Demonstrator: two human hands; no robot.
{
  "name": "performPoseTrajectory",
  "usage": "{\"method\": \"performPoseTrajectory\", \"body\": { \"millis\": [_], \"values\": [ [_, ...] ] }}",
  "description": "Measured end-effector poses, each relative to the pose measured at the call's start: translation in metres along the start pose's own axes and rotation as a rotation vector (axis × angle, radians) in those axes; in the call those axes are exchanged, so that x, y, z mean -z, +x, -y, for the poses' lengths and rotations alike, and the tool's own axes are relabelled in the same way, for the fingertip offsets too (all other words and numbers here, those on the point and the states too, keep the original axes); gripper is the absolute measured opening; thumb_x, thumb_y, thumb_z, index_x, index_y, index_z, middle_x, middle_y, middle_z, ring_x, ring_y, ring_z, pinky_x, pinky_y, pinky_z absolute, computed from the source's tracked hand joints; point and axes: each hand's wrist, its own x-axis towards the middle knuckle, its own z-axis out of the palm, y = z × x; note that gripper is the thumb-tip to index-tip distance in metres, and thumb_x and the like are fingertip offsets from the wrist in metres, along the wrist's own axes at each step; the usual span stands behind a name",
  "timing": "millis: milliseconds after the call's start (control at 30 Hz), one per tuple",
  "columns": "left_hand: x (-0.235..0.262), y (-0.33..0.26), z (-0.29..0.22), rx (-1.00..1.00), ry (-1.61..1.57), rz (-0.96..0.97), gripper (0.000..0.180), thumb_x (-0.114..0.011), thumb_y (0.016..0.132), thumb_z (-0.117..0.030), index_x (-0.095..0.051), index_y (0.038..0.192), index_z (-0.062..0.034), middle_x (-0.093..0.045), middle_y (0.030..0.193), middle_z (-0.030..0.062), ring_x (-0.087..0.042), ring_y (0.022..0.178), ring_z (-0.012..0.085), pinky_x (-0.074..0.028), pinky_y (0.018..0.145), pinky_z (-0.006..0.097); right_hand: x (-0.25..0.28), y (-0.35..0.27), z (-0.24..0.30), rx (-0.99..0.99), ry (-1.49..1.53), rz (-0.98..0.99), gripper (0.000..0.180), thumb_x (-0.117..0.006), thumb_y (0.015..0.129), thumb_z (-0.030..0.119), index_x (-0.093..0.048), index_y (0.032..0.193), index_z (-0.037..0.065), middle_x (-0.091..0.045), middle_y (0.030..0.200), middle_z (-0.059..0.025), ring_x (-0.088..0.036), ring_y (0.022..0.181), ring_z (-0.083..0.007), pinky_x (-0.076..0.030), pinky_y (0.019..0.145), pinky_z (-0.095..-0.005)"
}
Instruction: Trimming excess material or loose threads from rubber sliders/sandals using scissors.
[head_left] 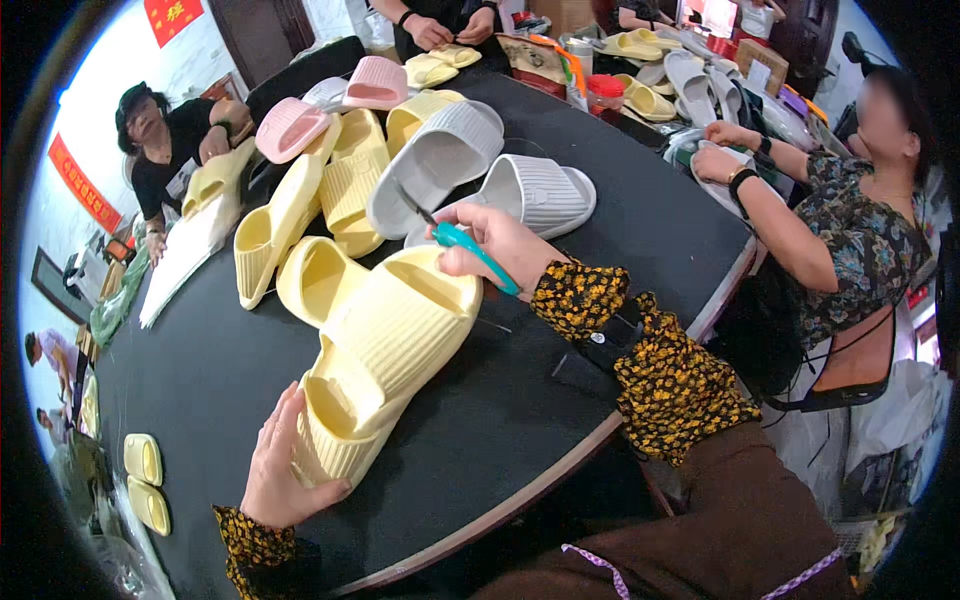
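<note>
My left hand (280, 460) is closed round the near end of a pale yellow slipper (400, 340), fingers along its left side and thumb on the lower edge. This slipper has a ribbed strap and lies among other yellow slippers that overlap it. At its far end, my right hand (500, 245) grips scissors (465, 245) with teal handles, the dark blade pointing up and left over a grey slipper. Some right fingers are close to the yellow slipper's rim; whether they touch it is unclear. A grey slipper (540, 195) lies just beyond that hand.
More yellow slippers (355, 175), a pink slipper (290, 128) and a grey slipper (440, 150) crowd the dark table (580, 310). A small yellow pair (145, 460) lies at the left edge. People sit or stand around the table. A red-lidded jar (605, 92) stands at the back.
</note>
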Motion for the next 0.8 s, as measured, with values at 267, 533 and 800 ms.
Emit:
{"method": "performPoseTrajectory", "body": {
  "millis": [267,533,800],
  "values": [
    [-0.002,0.039,0.008,0.005,0.009,-0.029,0.1,-0.078,0.054,-0.019,-0.024,0.136,0.0007,-0.03,0.137,0.0247,-0.029,0.129,0.0368,-0.026,0.105,0.039,0.006,0.004,0.002,0.095,0.243,-0.306,0.045,-0.07,0.073,0.024,-0.051,0.108,0.003,-0.056,0.083,-0.0045,-0.052,0.056,-0.0083,-0.038,0.04,-0.0218],
    [-0.004,0.055,0.01,0.202,-0.038,-0.158,0.084,-0.075,0.06,-0.011,-0.033,0.132,-0.0009,-0.041,0.131,0.0202,-0.039,0.123,0.0324,-0.033,0.102,0.038,0.004,0.0,0.007,0.155,0.262,-0.387,0.038,-0.068,0.076,0.025,-0.052,0.104,0.004,-0.054,0.083,-0.0012,-0.052,0.061,-0.0067,-0.038,0.041,-0.0205],
    [-0.023,0.083,-0.006,0.026,0.025,-0.328,0.078,-0.072,0.064,-0.005,-0.034,0.132,-0.0029,-0.043,0.129,0.0201,-0.046,0.117,0.0316,-0.041,0.095,0.036,0.011,0.002,0.011,0.315,0.419,-0.552,0.029,-0.062,0.084,0.027,-0.052,0.1,0.005,-0.054,0.081,-0.0012,-0.053,0.067,-0.0083,-0.04,0.044,-0.0221]
  ]
}}
